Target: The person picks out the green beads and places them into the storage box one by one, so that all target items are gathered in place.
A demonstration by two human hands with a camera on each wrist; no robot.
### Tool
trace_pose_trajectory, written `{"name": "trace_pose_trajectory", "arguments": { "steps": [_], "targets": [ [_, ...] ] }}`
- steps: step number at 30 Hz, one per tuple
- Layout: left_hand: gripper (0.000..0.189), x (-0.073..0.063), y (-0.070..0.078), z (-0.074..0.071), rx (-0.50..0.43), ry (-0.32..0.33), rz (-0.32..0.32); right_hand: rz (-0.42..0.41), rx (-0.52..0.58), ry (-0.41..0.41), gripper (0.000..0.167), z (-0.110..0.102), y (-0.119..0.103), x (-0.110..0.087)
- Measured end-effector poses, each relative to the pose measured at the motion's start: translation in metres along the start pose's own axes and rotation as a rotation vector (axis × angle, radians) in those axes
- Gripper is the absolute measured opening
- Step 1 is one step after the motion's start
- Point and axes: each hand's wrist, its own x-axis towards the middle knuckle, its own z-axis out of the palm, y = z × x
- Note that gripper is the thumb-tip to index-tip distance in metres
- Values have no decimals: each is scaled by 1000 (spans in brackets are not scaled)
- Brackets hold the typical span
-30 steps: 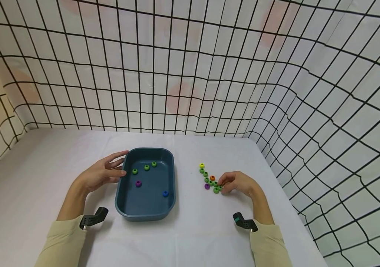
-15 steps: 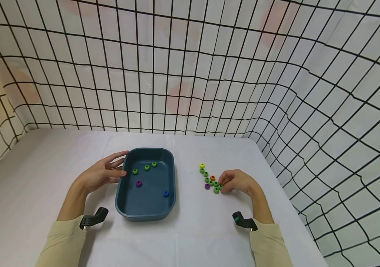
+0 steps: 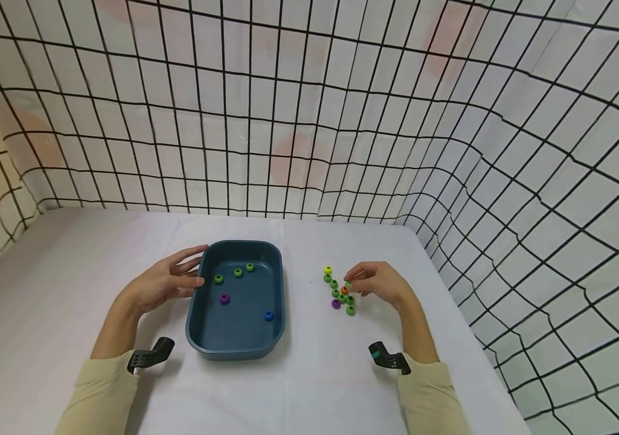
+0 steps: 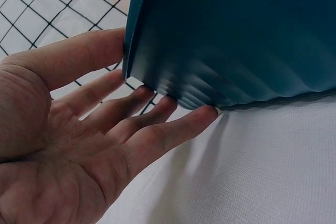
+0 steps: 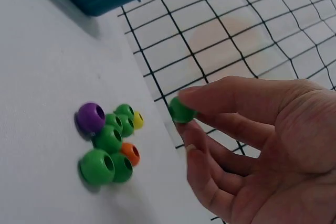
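Item: one tabletop (image 3: 342,386), your landmark, under a white cloth with faint creases; your left wrist view shows you its fine weave. Item: one black net (image 3: 224,73) of square mesh, which you see standing behind the tabletop and along both its sides; the right-hand stretch sags in waves and drops below the tabletop's edge. Item: white sheeting (image 3: 237,93) behind the mesh, above the tabletop's far edge. Item: pale orange round patches on that sheeting, one (image 3: 299,145) beyond the middle of the tabletop, another (image 3: 37,142) beyond its far left corner. Light: soft, warm yellow to the tabletop's left, cooler and greyer to its right.
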Motion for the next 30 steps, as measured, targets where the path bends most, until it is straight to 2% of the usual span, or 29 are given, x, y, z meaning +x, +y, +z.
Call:
{"name": "trace_pose_trajectory", "arguments": {
  "steps": [13, 19, 26, 30],
  "targets": [
    [87, 1, -1, -1, 3, -5, -2, 9, 89, 181, 22, 29, -28, 12],
    [89, 1, -2, -2, -3, -9, -4, -40, 175, 272, 20, 46, -39, 16],
    [89, 0, -2, -2, -6, -10, 1, -80, 285, 304, 18, 67, -55, 14],
    [89, 0, -1, -1, -6, -8, 0, -117, 273, 312, 16, 78, -65, 13]
  ]
}}
